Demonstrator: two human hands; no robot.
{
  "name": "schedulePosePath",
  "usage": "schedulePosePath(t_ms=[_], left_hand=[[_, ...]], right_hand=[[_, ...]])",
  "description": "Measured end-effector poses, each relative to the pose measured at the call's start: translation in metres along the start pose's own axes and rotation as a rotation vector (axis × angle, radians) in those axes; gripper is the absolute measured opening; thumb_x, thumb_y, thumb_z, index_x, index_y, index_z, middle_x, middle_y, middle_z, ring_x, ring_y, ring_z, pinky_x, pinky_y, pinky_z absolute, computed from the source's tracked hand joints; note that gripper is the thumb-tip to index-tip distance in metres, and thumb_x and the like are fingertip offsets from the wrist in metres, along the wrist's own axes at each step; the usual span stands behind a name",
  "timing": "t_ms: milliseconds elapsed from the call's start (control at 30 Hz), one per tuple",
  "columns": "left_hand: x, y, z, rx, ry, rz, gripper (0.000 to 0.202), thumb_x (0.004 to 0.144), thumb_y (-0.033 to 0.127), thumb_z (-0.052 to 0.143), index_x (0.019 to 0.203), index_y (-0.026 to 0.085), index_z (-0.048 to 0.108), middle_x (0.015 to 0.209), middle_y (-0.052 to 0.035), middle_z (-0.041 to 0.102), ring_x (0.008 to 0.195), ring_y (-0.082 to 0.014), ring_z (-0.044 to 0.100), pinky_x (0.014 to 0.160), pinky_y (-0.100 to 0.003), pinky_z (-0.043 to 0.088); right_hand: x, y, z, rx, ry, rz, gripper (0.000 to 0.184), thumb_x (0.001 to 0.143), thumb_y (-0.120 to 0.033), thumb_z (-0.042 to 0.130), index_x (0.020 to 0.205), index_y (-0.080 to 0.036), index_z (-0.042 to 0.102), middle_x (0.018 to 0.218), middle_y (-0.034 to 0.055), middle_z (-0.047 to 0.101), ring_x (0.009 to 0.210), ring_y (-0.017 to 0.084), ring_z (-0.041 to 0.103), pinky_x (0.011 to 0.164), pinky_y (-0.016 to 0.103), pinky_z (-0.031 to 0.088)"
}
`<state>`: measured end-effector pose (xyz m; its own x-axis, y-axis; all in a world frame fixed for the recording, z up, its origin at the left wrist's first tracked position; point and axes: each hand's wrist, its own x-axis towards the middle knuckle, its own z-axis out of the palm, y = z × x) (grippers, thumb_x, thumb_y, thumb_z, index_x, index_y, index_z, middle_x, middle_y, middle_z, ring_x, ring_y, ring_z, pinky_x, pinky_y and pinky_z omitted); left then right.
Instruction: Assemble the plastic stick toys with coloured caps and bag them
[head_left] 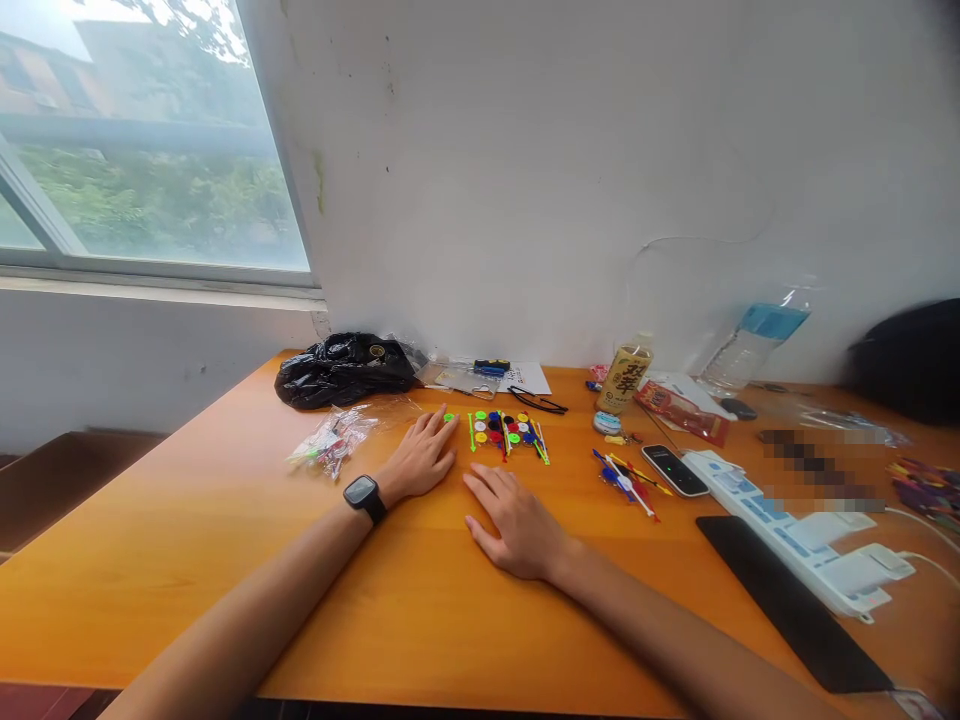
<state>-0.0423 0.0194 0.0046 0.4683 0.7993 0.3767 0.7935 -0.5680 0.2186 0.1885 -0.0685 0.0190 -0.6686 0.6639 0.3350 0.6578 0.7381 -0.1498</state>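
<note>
Both my hands lie flat on an orange wooden table (225, 520). My left hand (421, 455), a black watch (365, 496) on its wrist, has its fingers stretched out, the tips touching a small green piece (448, 417). My right hand (517, 522) rests palm down with fingers together and straight, just short of a cluster of small coloured discs and sticks (508, 432). Neither hand holds anything.
A clear bag of coloured pieces (331, 444) and a black plastic bag (341, 370) lie to the left. To the right are more coloured sticks (628, 478), a phone (674, 469), a drink bottle (624, 378), a water bottle (754, 340), a white power strip (795, 535) and a black pad (791, 600).
</note>
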Motion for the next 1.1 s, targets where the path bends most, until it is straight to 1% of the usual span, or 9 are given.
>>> schedulePosePath(t_ms=[133, 267, 400, 467, 600, 667, 733, 900, 1100], left_hand=[[0.002, -0.007, 0.006, -0.005, -0.038, 0.023, 0.052, 0.104, 0.033, 0.044, 0.154, 0.019, 0.048, 0.155, -0.0173, 0.048, 0.141, -0.0347, 0.043, 0.118, -0.055, 0.037], [0.003, -0.007, 0.005, -0.04, -0.011, 0.024, 0.044, 0.103, 0.033, 0.048, 0.144, 0.021, 0.057, 0.14, -0.0154, 0.057, 0.126, -0.031, 0.053, 0.112, -0.05, 0.042], [0.003, 0.004, -0.007, -0.053, 0.055, 0.005, 0.023, 0.099, 0.029, 0.054, 0.116, 0.022, 0.068, 0.122, -0.0119, 0.062, 0.109, -0.0275, 0.057, 0.101, -0.043, 0.048], [0.002, 0.014, -0.02, -0.042, 0.084, -0.03, 0.014, 0.098, 0.025, 0.054, 0.095, 0.021, 0.067, 0.108, -0.0103, 0.064, 0.1, -0.0259, 0.059, 0.093, -0.04, 0.049], [-0.002, 0.036, -0.052, -0.023, 0.041, -0.142, 0.031, 0.096, 0.025, 0.054, 0.065, 0.022, 0.052, 0.08, -0.0066, 0.06, 0.079, -0.0223, 0.059, 0.076, -0.034, 0.045], [-0.004, 0.044, -0.063, -0.027, 0.036, -0.213, 0.03, 0.094, 0.024, 0.055, 0.065, 0.022, 0.049, 0.074, -0.0048, 0.058, 0.074, -0.0212, 0.058, 0.071, -0.033, 0.042], [-0.005, 0.049, -0.069, -0.05, 0.042, -0.257, 0.023, 0.092, 0.023, 0.058, 0.07, 0.022, 0.052, 0.073, -0.0037, 0.06, 0.072, -0.0208, 0.059, 0.069, -0.032, 0.041], [-0.006, 0.051, -0.072, -0.184, 0.08, -0.29, 0.007, 0.089, 0.023, 0.062, 0.082, 0.022, 0.059, 0.07, -0.0018, 0.063, 0.065, -0.0185, 0.057, 0.065, -0.028, 0.041], [-0.006, 0.046, -0.06, -0.345, 0.085, -0.258, 0.029, 0.098, 0.034, 0.052, 0.073, 0.02, 0.06, 0.067, -0.0027, 0.064, 0.06, -0.0156, 0.054, 0.06, -0.026, 0.04]], right_hand=[[0.021, 0.006, 0.011, 0.046, 0.007, 0.1, 0.062, 0.101, -0.045, 0.058, 0.153, -0.013, 0.049, 0.16, 0.0218, 0.047, 0.141, 0.035, 0.046, 0.119, 0.056, 0.04], [0.024, 0.007, 0.018, 0.052, -0.008, 0.153, 0.067, 0.101, -0.053, 0.057, 0.155, -0.014, 0.048, 0.161, 0.0224, 0.044, 0.14, 0.037, 0.044, 0.117, 0.059, 0.04], [0.022, 0.005, 0.016, 0.051, 0.007, 0.174, 0.066, 0.1, -0.055, 0.058, 0.151, -0.014, 0.05, 0.159, 0.0229, 0.047, 0.138, 0.038, 0.044, 0.116, 0.059, 0.039], [0.022, 0.004, 0.013, 0.066, 0.032, 0.16, 0.058, 0.1, -0.051, 0.06, 0.145, -0.015, 0.055, 0.15, 0.0217, 0.054, 0.133, 0.036, 0.047, 0.113, 0.057, 0.042], [0.022, 0.005, 0.006, 0.105, 0.056, 0.076, 0.023, 0.101, -0.035, 0.061, 0.116, -0.019, 0.066, 0.11, 0.0121, 0.069, 0.105, 0.028, 0.058, 0.096, 0.046, 0.048], [0.022, 0.007, 0.003, 0.122, 0.06, 0.047, 0.014, 0.101, -0.029, 0.06, 0.11, -0.02, 0.066, 0.102, 0.0092, 0.068, 0.097, 0.026, 0.059, 0.091, 0.042, 0.048], [0.022, 0.011, 0.001, 0.145, 0.066, 0.034, 0.014, 0.101, -0.025, 0.06, 0.113, -0.02, 0.065, 0.107, 0.0093, 0.068, 0.1, 0.025, 0.059, 0.092, 0.041, 0.048], [0.02, 0.021, 0.002, 0.172, 0.039, -0.017, 0.013, 0.104, -0.019, 0.055, 0.111, -0.02, 0.066, 0.107, 0.009, 0.068, 0.103, 0.025, 0.06, 0.092, 0.039, 0.047], [0.018, 0.031, 0.001, 0.189, 0.036, 0.015, 0.019, 0.105, -0.013, 0.05, 0.096, -0.019, 0.065, 0.095, 0.007, 0.066, 0.092, 0.022, 0.059, 0.083, 0.034, 0.046]])
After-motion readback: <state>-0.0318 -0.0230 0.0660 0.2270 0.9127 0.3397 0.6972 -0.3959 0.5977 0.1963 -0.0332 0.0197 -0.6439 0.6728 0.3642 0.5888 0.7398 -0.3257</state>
